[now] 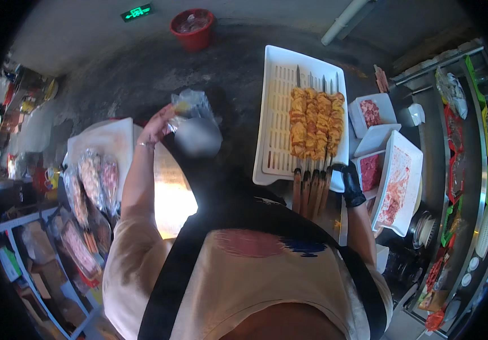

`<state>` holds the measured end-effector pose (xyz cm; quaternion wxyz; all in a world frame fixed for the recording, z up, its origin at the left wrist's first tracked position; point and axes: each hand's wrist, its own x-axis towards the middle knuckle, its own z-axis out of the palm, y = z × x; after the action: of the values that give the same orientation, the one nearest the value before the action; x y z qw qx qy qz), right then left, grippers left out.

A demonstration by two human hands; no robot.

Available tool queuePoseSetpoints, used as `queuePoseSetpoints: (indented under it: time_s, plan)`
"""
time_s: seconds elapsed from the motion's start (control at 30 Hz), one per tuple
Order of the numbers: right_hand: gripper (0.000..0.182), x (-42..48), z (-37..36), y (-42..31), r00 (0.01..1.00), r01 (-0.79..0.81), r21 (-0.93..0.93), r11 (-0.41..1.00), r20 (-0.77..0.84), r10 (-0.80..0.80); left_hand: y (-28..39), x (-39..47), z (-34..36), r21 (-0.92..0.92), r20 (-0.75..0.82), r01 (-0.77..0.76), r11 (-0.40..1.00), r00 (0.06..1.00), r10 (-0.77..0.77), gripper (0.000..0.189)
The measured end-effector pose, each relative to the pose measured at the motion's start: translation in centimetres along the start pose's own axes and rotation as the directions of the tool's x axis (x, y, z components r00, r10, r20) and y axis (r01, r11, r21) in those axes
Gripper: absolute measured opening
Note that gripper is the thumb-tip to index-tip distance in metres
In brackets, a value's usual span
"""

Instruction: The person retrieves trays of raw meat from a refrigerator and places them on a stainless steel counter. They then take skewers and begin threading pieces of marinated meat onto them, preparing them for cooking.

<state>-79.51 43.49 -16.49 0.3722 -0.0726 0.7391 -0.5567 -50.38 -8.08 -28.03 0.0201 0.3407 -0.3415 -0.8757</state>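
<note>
My left hand (157, 126), bare and with a bracelet at the wrist, holds a crumpled clear plastic bag (194, 106) with something yellow at its edge. A blurred pale round spot lies just below the bag. At the right, my right hand (348, 183) in a black glove grips the near right corner of a white slotted plastic tray (276, 97). Several metal skewers with wooden handles (310, 191) lie on that tray, threaded with yellow marinated meat (315, 123). Their handles stick out over the tray's near edge, close to my right hand.
White containers of raw meat (371, 172) and a white tray with meat scraps (397, 182) stand at the right, before metal shelves (467, 161). At the left, bagged skewers (89, 174) lie by a white board (123, 140). A red bucket (193, 38) stands on the floor ahead.
</note>
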Motion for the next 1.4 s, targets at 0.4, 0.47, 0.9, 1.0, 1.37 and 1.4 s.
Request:
queuePoseSetpoints:
  time_s: [0.4,0.47,0.9,1.0,1.37,1.4]
  plan:
    - [0.026,13.6,-2.3,-1.1,0.995,-0.082,0.117,0.99,-0.055,0.089,-0.5,9.1,-2.6,0.831,-0.163,-0.028,0.555,0.943,0.291,0.056]
    - [0.024,15.4,-1.9,-1.2,0.984,-0.017,0.148,0.989,-0.172,0.043,1.6,11.2,-2.8,0.911,-0.207,0.059,0.409,0.921,0.328,0.039]
    - [0.029,23.7,0.4,-4.6,0.969,-0.031,0.425,0.905,-0.21,0.132,16.1,20.7,-7.5,0.877,-0.446,0.232,0.42,0.717,0.535,0.044]
    - [0.028,23.3,1.4,-6.3,0.928,-0.08,0.485,0.871,-0.283,0.243,18.2,24.4,-10.1,0.821,-0.55,0.288,0.493,0.632,0.546,0.046]
    - [0.025,21.4,3.5,-1.2,0.785,0.06,0.511,0.857,-0.554,0.276,23.2,36.6,-17.1,0.792,-0.525,0.265,0.55,0.757,0.39,0.083]
    - [0.021,24.6,1.2,3.7,0.818,0.02,0.368,0.93,-0.54,0.197,21.3,35.7,-17.8,0.834,-0.481,0.267,0.484,0.78,0.4,0.074]
